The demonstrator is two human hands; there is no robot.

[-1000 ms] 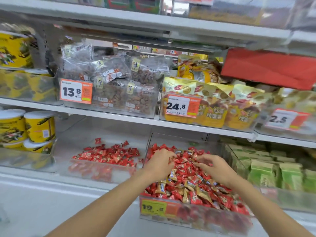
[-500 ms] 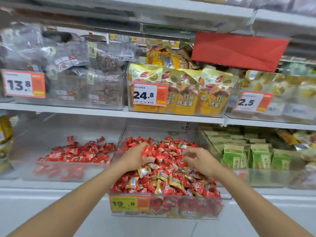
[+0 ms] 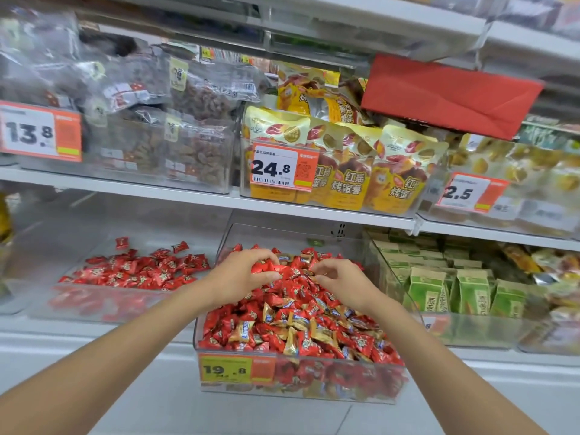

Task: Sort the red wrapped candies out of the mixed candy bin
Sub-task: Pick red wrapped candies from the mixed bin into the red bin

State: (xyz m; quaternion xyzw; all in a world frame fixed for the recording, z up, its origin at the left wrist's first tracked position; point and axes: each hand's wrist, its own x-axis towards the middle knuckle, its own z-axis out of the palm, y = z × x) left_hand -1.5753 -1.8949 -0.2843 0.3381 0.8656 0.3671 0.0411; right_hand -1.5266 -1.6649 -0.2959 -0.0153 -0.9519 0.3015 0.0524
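Two bins in use: the mixed candy bin (image 3: 292,235) is set at the front of the lower shelf (image 3: 94,340), with a 19.8 price tag (image 3: 226,368) on its front wall. A clear side bin (image 3: 103,306) is placed just to its left.
Sorted so far: a shallow sorted pile (image 3: 138,271) of red wrappers is spread thinly over the floor of the side bin. No gold wrappers can be made out in it.
Left to sort: the mixed candy bin is heaped well up its walls. The heap is mostly red, with gold wrapped candies (image 3: 292,343) scattered through it, thickest toward the front.
Left hand (image 3: 241,277): curled round a small clutch of red wrapped candies (image 3: 266,265) at the top rear of the heap, with the thumb beneath and the fingers above.
Right hand (image 3: 342,284): bent over the heap just beside the left hand, with the fingertips touching the wrappers. Whether a candy is pinched cannot be told.
Step in hand: gathering is judged to be under way, and the clutch has not yet been carried across to the side bin.
Progress: a start has been made, but the far greater share of the red candies is judged to be unsorted.
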